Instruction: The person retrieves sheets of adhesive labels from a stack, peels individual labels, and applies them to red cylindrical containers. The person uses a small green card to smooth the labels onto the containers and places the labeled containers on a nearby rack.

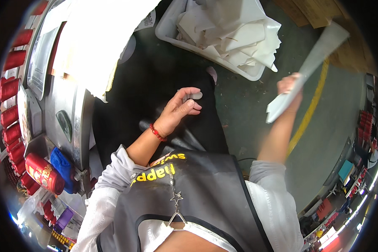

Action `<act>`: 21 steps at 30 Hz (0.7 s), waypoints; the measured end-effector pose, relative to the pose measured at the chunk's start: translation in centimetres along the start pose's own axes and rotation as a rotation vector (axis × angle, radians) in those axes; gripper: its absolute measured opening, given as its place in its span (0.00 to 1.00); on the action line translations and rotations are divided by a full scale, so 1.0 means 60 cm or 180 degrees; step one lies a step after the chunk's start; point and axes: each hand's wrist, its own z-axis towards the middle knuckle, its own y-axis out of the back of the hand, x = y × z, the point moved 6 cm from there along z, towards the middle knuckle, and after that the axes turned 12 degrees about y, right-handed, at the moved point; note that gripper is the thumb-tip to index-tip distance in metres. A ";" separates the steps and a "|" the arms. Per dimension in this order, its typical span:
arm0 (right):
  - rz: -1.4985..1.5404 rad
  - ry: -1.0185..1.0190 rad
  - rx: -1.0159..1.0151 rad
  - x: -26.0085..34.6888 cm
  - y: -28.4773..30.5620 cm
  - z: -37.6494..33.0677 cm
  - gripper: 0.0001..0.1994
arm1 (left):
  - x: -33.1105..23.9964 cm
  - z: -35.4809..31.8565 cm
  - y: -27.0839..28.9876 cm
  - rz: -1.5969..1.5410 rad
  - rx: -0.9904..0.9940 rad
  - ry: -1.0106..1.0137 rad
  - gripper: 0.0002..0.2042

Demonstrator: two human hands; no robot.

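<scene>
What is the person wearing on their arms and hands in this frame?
Both hands are bare, no gloves. The left hand has a red beaded bracelet at the wrist. Light grey-white sleeves are pushed up to about the elbows on both arms, leaving the forearms uncovered. The right hand shows no ring, watch or bracelet that I can make out.

A red can point(44, 173) with gold print lay at lower left beside a blue cloth roll. A white label point(146, 21) with dark print sat by the white bin's corner. No screens showed.
</scene>
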 end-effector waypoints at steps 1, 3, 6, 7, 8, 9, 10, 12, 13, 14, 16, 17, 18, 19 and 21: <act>-0.0239 0.0460 0.0152 0.034 -0.044 0.027 0.10 | -0.002 0.001 -0.004 0.0021 0.0027 -0.0017 0.25; 0.0311 0.0334 0.0365 0.036 -0.031 0.029 0.11 | -0.004 0.004 -0.014 0.0091 0.0128 -0.0077 0.24; -0.3045 -0.1361 -0.2126 -0.025 0.333 -0.200 0.16 | -0.004 0.013 -0.031 0.0221 0.0416 0.0033 0.23; -0.3347 -0.1829 -0.2415 -0.063 0.369 -0.256 0.15 | -0.007 0.003 -0.019 0.0266 0.0279 -0.0010 0.22; -0.3667 -0.2260 -0.2614 -0.088 0.366 -0.298 0.15 | -0.005 -0.008 -0.009 0.0278 0.0207 0.0079 0.22; -0.2815 -0.1778 -0.2454 -0.115 0.314 -0.283 0.13 | -0.001 -0.019 -0.001 0.0305 0.0130 0.0006 0.22; -0.2391 -0.1726 -0.2783 -0.100 0.302 -0.276 0.12 | 0.005 -0.024 0.004 0.0188 0.0154 -0.0021 0.22; -0.2764 -0.1287 -0.2332 -0.057 0.206 -0.191 0.13 | 0.024 -0.025 0.017 0.0121 0.0104 -0.0055 0.24; -0.2725 -0.1019 -0.2045 -0.029 0.150 -0.144 0.13 | 0.027 -0.021 0.017 0.0123 0.0143 -0.0080 0.25; -0.2776 -0.0603 -0.1709 0.000 0.082 -0.093 0.14 | 0.029 -0.016 0.017 0.0118 0.0202 -0.0119 0.25; -0.2549 -0.0265 -0.1029 0.040 -0.045 -0.003 0.16 | 0.036 -0.014 0.016 0.0112 0.0300 -0.0137 0.25; -0.2638 -0.0175 -0.0839 0.030 -0.118 0.056 0.16 | 0.046 -0.013 0.021 0.0118 0.0325 -0.0110 0.25; -0.2717 -0.0072 -0.0662 0.022 -0.188 0.112 0.15 | 0.050 -0.015 0.025 0.0141 0.0329 -0.0102 0.25; -0.3163 0.0192 -0.0648 -0.009 -0.276 0.166 0.13 | 0.051 -0.017 0.029 0.0160 0.0319 -0.0086 0.25; -0.2694 -0.0043 -0.0377 -0.069 -0.382 0.275 0.12 | 0.051 -0.024 0.041 0.0207 0.0260 -0.0114 0.25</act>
